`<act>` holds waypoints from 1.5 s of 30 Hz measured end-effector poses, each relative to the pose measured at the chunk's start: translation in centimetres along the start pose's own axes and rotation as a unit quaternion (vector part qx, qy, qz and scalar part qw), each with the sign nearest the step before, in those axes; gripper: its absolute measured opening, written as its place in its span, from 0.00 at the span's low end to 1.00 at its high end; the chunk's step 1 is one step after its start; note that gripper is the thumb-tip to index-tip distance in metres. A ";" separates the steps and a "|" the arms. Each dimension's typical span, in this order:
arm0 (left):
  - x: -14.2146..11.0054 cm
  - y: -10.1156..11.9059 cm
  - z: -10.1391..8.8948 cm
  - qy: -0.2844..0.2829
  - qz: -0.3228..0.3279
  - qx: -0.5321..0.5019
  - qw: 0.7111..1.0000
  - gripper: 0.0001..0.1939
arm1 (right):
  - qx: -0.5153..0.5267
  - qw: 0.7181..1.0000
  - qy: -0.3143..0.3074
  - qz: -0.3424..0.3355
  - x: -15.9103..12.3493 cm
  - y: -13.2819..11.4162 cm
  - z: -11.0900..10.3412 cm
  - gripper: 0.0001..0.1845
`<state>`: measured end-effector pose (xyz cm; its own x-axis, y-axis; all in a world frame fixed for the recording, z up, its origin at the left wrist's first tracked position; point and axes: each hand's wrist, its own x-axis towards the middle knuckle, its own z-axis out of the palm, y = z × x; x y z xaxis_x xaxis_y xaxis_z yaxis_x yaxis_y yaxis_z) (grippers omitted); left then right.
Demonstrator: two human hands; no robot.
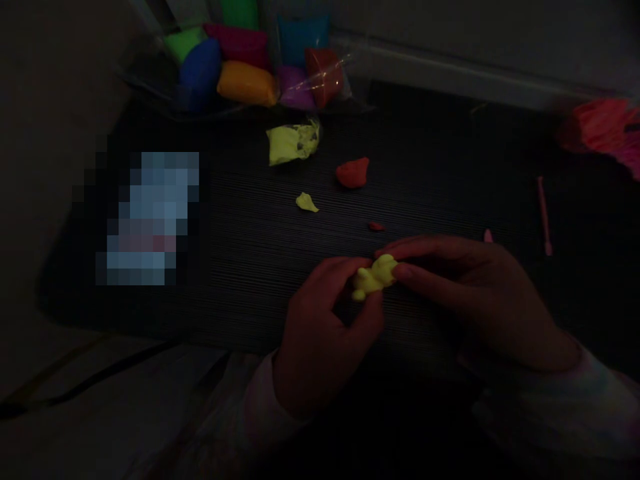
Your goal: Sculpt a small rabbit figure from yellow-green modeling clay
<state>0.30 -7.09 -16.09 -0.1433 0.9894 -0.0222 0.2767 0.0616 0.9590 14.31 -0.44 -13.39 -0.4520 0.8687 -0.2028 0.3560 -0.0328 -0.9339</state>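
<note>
A small yellow clay figure with rounded lumps is held between both hands, above the dark table. My left hand grips its lower left part between thumb and fingers. From the other side, my right hand pinches its upper right end with thumb and forefinger. Just beyond the hands lies a tiny red clay piece. Farther off are a larger red clay lump, a thin yellow clay scrap and an opened packet of yellow clay.
A clear bag with several coloured clay packets stands at the back left. A pixelated bright screen lies at left. To the right are a pink modelling tool, another pink tip partly behind my hand, and a crumpled pink-red item.
</note>
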 end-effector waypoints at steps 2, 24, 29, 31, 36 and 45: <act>0.0 0.0 0.0 -0.001 -0.003 0.001 1.000 0.12 | -0.005 1.000 0.001 -0.002 0.0 0.0 0.0 0.07; 0.2 0.4 0.1 0.026 -0.139 -0.316 0.938 0.22 | 0.045 0.997 -0.027 -0.056 0.1 1.2 1.2 0.22; 0.2 0.0 0.2 0.061 -0.123 -0.297 0.945 0.23 | 0.025 0.996 0.028 -0.083 0.7 1.6 -0.2 0.19; 0.2 -0.1 0.2 0.071 -0.119 -0.275 0.951 0.21 | -0.030 0.990 0.093 -0.105 1.3 2.2 -1.2 0.21; -0.1 0.0 0.2 0.064 -0.134 -0.243 0.958 0.17 | -0.177 0.955 0.202 -0.122 2.9 3.9 -3.3 0.23; -0.1 0.2 -0.2 0.048 -0.146 -0.234 0.960 0.16 | -0.183 0.960 0.168 -0.126 3.1 3.9 -3.8 0.25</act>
<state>0.16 -7.22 -15.83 -0.2434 0.9210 -0.3042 -0.2421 0.2461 0.9385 17.45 3.97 -16.57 -0.2934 0.9389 0.1801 0.5618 0.3217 -0.7622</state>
